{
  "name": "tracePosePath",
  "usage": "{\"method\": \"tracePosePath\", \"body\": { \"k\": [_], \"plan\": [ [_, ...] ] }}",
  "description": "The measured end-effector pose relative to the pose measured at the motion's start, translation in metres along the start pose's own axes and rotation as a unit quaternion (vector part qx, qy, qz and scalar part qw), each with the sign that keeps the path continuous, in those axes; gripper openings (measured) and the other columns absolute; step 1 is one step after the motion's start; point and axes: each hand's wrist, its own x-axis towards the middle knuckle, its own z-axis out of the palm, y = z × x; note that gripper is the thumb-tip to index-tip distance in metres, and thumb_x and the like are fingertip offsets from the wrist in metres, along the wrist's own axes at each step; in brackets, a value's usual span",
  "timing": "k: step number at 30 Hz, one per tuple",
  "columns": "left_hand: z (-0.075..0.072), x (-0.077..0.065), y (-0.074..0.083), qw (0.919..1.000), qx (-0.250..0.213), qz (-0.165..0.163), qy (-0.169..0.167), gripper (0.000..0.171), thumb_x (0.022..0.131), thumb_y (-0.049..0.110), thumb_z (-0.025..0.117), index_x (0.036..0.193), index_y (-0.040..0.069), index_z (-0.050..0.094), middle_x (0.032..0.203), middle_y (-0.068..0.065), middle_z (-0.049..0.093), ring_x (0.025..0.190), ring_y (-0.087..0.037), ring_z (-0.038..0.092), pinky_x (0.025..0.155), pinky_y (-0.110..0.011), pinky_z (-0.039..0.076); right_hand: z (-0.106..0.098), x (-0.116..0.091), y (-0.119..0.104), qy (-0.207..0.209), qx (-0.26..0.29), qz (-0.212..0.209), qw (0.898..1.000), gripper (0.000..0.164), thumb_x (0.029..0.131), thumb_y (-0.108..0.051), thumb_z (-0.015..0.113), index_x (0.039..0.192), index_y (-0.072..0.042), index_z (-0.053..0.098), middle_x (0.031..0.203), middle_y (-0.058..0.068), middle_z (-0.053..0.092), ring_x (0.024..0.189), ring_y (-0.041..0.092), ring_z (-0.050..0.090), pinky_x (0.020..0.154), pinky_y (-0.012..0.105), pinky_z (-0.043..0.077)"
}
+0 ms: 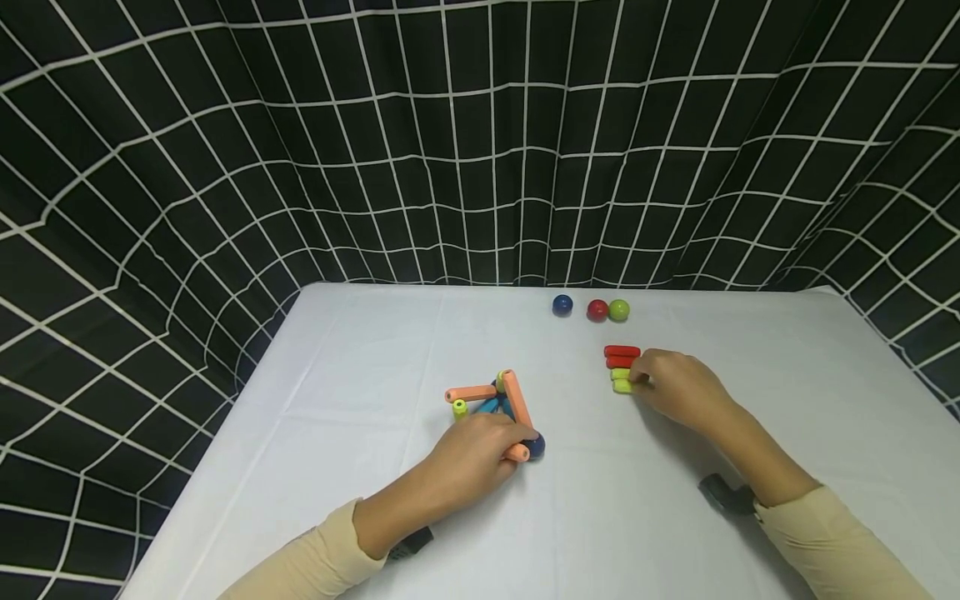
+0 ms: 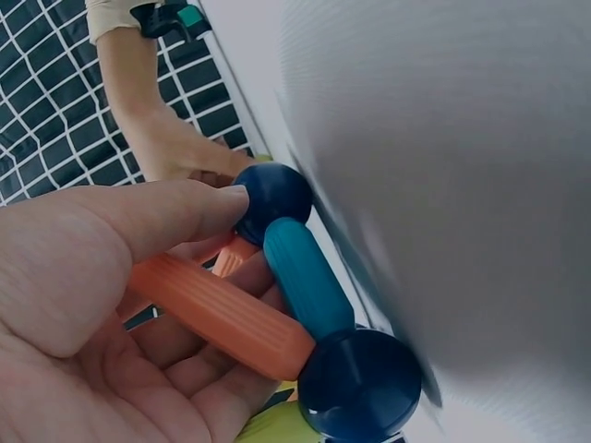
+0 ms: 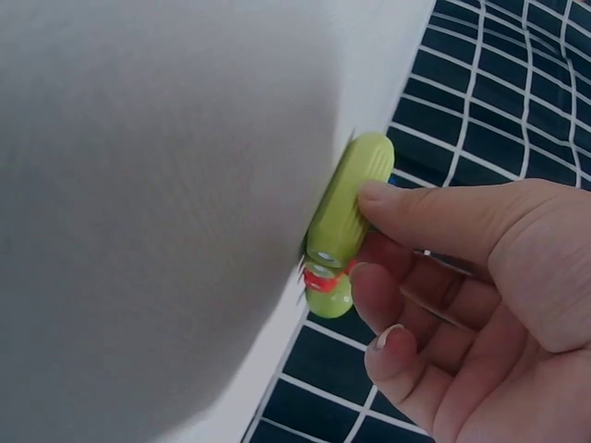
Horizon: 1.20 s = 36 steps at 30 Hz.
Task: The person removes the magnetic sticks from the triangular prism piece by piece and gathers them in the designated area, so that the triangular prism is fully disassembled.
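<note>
My left hand (image 1: pixel 476 458) grips a built structure of magnetic rods and balls. In the left wrist view its thumb presses a dark blue ball (image 2: pixel 274 198), and its fingers curl behind an orange rod (image 2: pixel 226 318). A teal rod (image 2: pixel 309 277) joins that ball to another dark blue ball (image 2: pixel 362 383). Yellow-green rods, one of them a rod (image 1: pixel 460 409) pointing up, also belong to the structure; my hand hides part of it. On the right, my right hand (image 1: pixel 678 387) pinches a yellow-green rod (image 3: pixel 351 203) at the table, thumb on its side. A second yellow-green rod lies beside it.
Two red rods (image 1: pixel 622 357) lie side by side just beyond the yellow-green ones. Farther back on the white table (image 1: pixel 360 358) sit a blue ball (image 1: pixel 562 305), a red ball (image 1: pixel 597 310) and a green ball (image 1: pixel 618 310). A black gridded curtain (image 1: pixel 480 150) surrounds the table's back and sides.
</note>
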Motion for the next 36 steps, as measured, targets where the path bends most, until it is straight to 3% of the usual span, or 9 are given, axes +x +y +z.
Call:
{"method": "tracePosePath", "body": {
  "k": [6,13,18,21,25,30,36],
  "plan": [
    [-0.006,-0.001,0.002,0.9996,-0.003,-0.02,-0.02,0.027,0.078,-0.003,0.072,0.099,0.014,0.073,0.087,0.009,0.066,0.071,-0.005,0.049,0.064,-0.016,0.039,0.0,-0.001,-0.001,0.004,0.002,-0.001,1.0,0.015,0.077,0.003,0.082,0.089,-0.003,0.075,0.086,0.007,0.07,0.081,0.027,0.064,0.078,0.049,0.054],
    [-0.029,-0.011,0.005,0.9973,-0.025,-0.052,-0.044,0.035,0.082,0.009,0.078,0.117,0.014,0.072,0.109,0.005,0.072,0.091,-0.004,0.061,0.079,-0.025,0.051,-0.003,-0.004,-0.014,0.015,0.01,-0.009,1.0,0.02,0.076,-0.001,0.084,0.094,-0.004,0.076,0.087,0.005,0.071,0.081,0.025,0.064,0.078,0.048,0.055],
    [-0.049,-0.031,0.002,0.9935,-0.052,-0.074,-0.069,0.024,0.081,0.019,0.084,0.102,0.016,0.073,0.097,0.009,0.07,0.09,-0.005,0.063,0.079,-0.027,0.051,-0.011,-0.008,-0.042,0.01,0.063,-0.055,0.996,0.016,0.081,-0.008,0.083,0.096,-0.006,0.076,0.087,-0.002,0.071,0.075,0.016,0.06,0.069,0.036,0.054],
    [-0.055,-0.04,-0.01,0.9913,-0.061,-0.105,-0.05,0.019,0.08,0.022,0.086,0.088,0.016,0.07,0.084,0.009,0.066,0.078,-0.007,0.061,0.069,-0.024,0.05,-0.014,-0.012,-0.064,0.004,0.107,-0.094,0.99,0.013,0.085,-0.014,0.081,0.096,-0.01,0.077,0.085,-0.009,0.069,0.073,0.009,0.057,0.064,0.029,0.053],
    [-0.052,-0.046,-0.033,0.9858,-0.053,-0.157,-0.028,0.025,0.077,0.024,0.088,0.083,0.016,0.065,0.076,0.009,0.061,0.07,-0.006,0.056,0.063,-0.024,0.047,-0.014,-0.019,-0.094,-0.024,0.152,-0.141,0.978,0.017,0.09,-0.026,0.077,0.1,-0.012,0.076,0.085,-0.015,0.066,0.071,0.002,0.055,0.061,0.025,0.052],
    [-0.043,-0.045,-0.053,0.9752,-0.07,-0.202,-0.057,0.033,0.078,0.031,0.087,0.098,0.012,0.069,0.084,0.006,0.068,0.075,-0.007,0.06,0.069,-0.03,0.049,-0.007,-0.023,-0.125,-0.059,0.173,-0.177,0.967,0.034,0.09,-0.04,0.076,0.108,-0.011,0.075,0.084,-0.015,0.065,0.067,0.003,0.054,0.06,0.021,0.049],
    [-0.033,-0.041,-0.066,0.9617,-0.149,-0.213,-0.088,0.033,0.081,0.038,0.085,0.103,0.017,0.073,0.095,0.007,0.074,0.082,-0.006,0.066,0.075,-0.031,0.054,0.004,-0.025,-0.14,-0.037,0.161,-0.224,0.961,0.025,0.083,-0.025,0.083,0.102,-0.011,0.074,0.084,-0.011,0.067,0.067,0.005,0.057,0.061,0.018,0.048]
  ]
}}
